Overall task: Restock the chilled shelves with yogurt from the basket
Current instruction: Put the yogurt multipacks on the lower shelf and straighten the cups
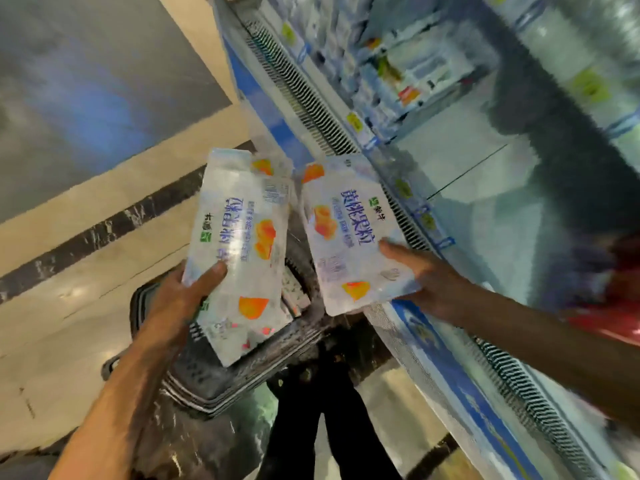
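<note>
The left hand point(180, 299) is gripping a peach yogurt pack point(239, 251) by its near end, thumb curled over the front; the right hand point(429, 282) is pinching a second pack point(353, 237) just beside it, both above the dark basket point(221, 386), near the chilled shelves point(450, 98) on the right

Bare shelf patch point(460, 157) reachable; stocked goods point(363, 74) block beyond.

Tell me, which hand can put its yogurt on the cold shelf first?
Probably the right hand. The right pack is beside the chilled shelf, while the left hand holds the left pack farther away, above the basket.
</note>
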